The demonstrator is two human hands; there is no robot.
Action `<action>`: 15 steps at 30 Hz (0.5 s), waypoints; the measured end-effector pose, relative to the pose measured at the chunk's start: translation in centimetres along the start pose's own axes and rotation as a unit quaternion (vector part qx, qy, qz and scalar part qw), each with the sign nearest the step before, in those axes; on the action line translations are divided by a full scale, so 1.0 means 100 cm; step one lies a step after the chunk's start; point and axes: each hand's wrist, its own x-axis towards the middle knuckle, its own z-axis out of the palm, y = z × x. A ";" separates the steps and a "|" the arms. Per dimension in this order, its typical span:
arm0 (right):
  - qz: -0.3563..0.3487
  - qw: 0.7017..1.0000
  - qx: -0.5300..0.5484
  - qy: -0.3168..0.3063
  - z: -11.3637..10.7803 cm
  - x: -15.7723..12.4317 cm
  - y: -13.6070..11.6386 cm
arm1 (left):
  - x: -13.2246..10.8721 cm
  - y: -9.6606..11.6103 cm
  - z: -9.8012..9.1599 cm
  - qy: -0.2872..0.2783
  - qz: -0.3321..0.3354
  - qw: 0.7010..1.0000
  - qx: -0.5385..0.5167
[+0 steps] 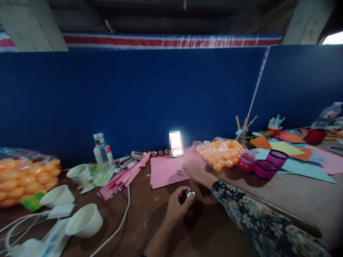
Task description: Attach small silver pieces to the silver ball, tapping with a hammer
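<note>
My left hand (175,206), low in the middle of the head view, is closed on a shiny silver ball (191,194), with thumb and fingers around its side. The ball is held just above the brown table (150,221). My right hand (197,172) reaches over the pink paper sheets (164,173), and its fingers are blurred. Beside those fingers lies a small cluster of dark bits (179,173) on the paper. Whether the right fingers pinch anything is not visible. Three more silver balls (160,152) sit in a row behind the paper.
Bags of orange balls (227,151) lie to the right and far left. Purple cups (265,168) and coloured paper (305,169) are at right. Paper cups (84,221), a clear bottle (103,151), pink strips (123,182) and a white cable (125,210) are left. A blue partition (150,92) stands behind.
</note>
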 end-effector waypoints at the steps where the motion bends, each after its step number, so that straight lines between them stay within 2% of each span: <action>1: -0.002 1.000 -0.002 0.001 0.000 0.000 -0.001 | 0.000 0.000 0.000 -0.002 0.002 1.000 0.007; 11: -0.003 1.000 0.008 0.015 0.010 -0.003 -0.003 | -0.003 0.000 0.003 0.019 0.001 1.000 -0.018; 15: -0.002 1.000 0.010 0.010 0.011 -0.003 -0.001 | -0.002 -0.001 0.002 0.008 0.006 1.000 -0.005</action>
